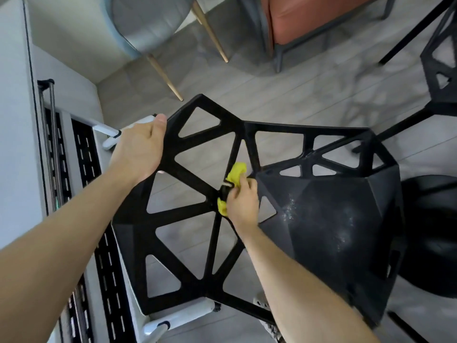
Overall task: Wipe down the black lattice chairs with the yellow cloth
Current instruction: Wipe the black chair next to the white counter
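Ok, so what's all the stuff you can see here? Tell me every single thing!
black lattice chair: one, black, middle of the view.
second black lattice chair: one, black, top right, partly cut off.
yellow cloth: one, yellow, bunched on a strut of the middle chair's back.
grey padded chair with golden legs: one, grey, top left.
orange-brown cushioned seat on a dark frame: one, orange-brown, top middle.
white rack with black slotted panels: one, white and black, left side.
black round object: one, black, right edge; can't tell what it is.
grey floor: grey, underneath.
left hand: grips the middle chair's back edge.
right hand: holds the cloth.
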Tool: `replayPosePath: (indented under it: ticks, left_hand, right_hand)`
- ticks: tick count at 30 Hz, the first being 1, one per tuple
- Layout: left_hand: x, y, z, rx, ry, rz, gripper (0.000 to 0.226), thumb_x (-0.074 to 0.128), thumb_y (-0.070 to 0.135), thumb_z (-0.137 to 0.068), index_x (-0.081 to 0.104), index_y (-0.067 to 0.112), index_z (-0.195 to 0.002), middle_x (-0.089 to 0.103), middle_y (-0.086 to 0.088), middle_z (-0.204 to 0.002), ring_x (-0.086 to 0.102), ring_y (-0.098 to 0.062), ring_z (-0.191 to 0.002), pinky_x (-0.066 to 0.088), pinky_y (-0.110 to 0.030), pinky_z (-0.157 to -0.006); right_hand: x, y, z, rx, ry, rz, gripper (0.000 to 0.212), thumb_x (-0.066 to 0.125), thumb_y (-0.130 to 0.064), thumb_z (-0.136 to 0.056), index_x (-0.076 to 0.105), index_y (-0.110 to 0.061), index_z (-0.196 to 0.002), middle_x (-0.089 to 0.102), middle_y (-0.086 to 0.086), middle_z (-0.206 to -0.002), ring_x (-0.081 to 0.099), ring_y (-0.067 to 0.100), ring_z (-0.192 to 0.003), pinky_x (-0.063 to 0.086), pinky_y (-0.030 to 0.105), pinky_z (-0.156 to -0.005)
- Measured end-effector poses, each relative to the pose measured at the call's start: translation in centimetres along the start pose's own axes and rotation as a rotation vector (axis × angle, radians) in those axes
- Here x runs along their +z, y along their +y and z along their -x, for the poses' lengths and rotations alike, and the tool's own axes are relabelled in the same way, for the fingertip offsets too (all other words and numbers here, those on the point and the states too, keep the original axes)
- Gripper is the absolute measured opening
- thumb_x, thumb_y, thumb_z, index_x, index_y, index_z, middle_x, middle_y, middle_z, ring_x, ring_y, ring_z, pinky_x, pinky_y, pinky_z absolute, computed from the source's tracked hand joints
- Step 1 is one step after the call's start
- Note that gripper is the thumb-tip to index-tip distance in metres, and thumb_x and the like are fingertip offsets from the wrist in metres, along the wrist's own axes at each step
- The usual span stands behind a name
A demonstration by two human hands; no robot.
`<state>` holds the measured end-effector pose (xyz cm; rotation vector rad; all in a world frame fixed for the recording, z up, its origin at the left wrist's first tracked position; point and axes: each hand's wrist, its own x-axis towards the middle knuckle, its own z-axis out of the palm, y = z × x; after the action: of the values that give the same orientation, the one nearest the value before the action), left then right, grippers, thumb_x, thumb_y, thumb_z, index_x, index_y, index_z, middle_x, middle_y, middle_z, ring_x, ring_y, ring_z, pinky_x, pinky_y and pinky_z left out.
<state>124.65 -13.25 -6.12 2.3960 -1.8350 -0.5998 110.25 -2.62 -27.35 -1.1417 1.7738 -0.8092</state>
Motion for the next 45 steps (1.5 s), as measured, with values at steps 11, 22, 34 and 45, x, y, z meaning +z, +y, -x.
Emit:
replayPosePath:
  ticks: [11, 22, 34, 45]
  left_hand:
    - [-0.3, 0.0, 0.0, 0.025, 0.036, -0.017, 0.068, 0.026, 0.054, -0.116, 0.05, 0.01, -0.07, 0.057, -0.012, -0.074, 0.052, -0.03, -0.072, 0.039, -0.043, -0.076]
    - [-2.6, -4.1, 7.2, -0.284, 0.142, 0.443, 0.053, 0.035, 0.056, -0.098, 0.082, 0.037, -0.085, 0.082, 0.002, -0.102, 0.072, -0.019, -0.091, 0.055, -0.048, -0.097]
    - [4.4, -8.0, 12.5, -0.501, 0.41, 0.522, 0.047, 0.025, 0.009, -0.118, 0.02, 0.038, -0.081, 0.024, 0.016, -0.084, 0.04, 0.007, -0.07, 0.031, 0.001, -0.069]
    - [3.1, -6.8, 13.6, -0.484, 0.358, 0.468, 0.047, 0.026, 0.039, -0.117, 0.044, 0.022, -0.077, 0.049, 0.006, -0.08, 0.049, 0.001, -0.055, 0.035, -0.015, -0.047]
  right_hand:
    - [-3.7, -3.1, -6.4, -0.199, 0.042, -0.014, 0.035, 0.054, -0.017, -0.104, 0.061, -0.019, -0.138, 0.055, 0.007, -0.13, 0.063, 0.027, -0.111, 0.056, 0.041, -0.094]
    - [-1.8, 8.2, 6.4, 0.776, -0.129, -0.626, 0.053, 0.082, -0.06, -0.072, 0.072, -0.037, -0.119, 0.079, -0.001, -0.11, 0.076, 0.026, -0.103, 0.06, 0.051, -0.097]
    - [2.7, -1.9, 7.5, 0.118, 0.078, -0.195, 0.024, 0.056, -0.014, -0.101, 0.069, -0.012, -0.121, 0.048, 0.002, -0.113, 0.054, 0.015, -0.09, 0.048, 0.023, -0.086]
    - [3.4, -5.8, 7.0, -0.008, 0.204, -0.324, 0.026, 0.056, -0.013, -0.102, 0.068, -0.012, -0.124, 0.051, 0.004, -0.124, 0.059, 0.014, -0.096, 0.053, 0.033, -0.09]
